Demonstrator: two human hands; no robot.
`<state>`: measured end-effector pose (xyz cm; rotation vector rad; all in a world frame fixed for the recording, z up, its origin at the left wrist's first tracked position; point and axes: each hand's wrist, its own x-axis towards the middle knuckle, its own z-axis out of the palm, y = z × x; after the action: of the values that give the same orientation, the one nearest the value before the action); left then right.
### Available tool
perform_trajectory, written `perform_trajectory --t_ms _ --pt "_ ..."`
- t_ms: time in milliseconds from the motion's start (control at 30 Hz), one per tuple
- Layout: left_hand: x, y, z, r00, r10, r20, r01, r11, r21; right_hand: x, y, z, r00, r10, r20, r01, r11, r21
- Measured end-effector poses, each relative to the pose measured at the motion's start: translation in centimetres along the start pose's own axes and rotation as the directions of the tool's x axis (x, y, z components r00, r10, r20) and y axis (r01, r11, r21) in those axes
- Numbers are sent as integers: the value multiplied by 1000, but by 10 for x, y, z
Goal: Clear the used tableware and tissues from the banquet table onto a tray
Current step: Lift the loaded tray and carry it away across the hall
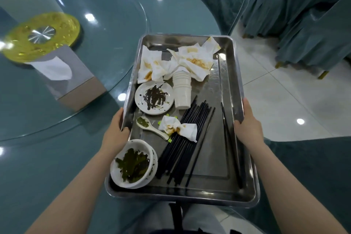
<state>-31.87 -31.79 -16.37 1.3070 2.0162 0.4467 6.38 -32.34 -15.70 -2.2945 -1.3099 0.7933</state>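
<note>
A steel tray (230,85) is held over the table's edge. My left hand (116,129) grips its left rim and my right hand (247,125) grips its right rim. On it lie stained tissues (191,59) at the far end, a stack of white cups (182,91) on its side, a smeared saucer (154,98), a white spoon (150,126), a crumpled tissue (178,128), several black chopsticks (190,138), and stacked white bowls (133,165) with green leftovers at the near left.
The teal glass banquet table (47,157) carries a glass turntable (106,24) with a gold hub (41,34) and a grey tissue box (62,74). Teal covered chairs (307,15) stand at the right on a white tiled floor (281,100).
</note>
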Motion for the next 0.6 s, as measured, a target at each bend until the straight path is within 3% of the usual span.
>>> perform_trajectory --t_ms 467,600 --pt "-61 -32 -9 985 128 119 -135 989 56 -100 45 -5 997 75 -31 -72 993 90" --pt "-72 -23 -19 977 194 92 -200 978 64 -121 49 -20 997 24 -73 -14 991 134"
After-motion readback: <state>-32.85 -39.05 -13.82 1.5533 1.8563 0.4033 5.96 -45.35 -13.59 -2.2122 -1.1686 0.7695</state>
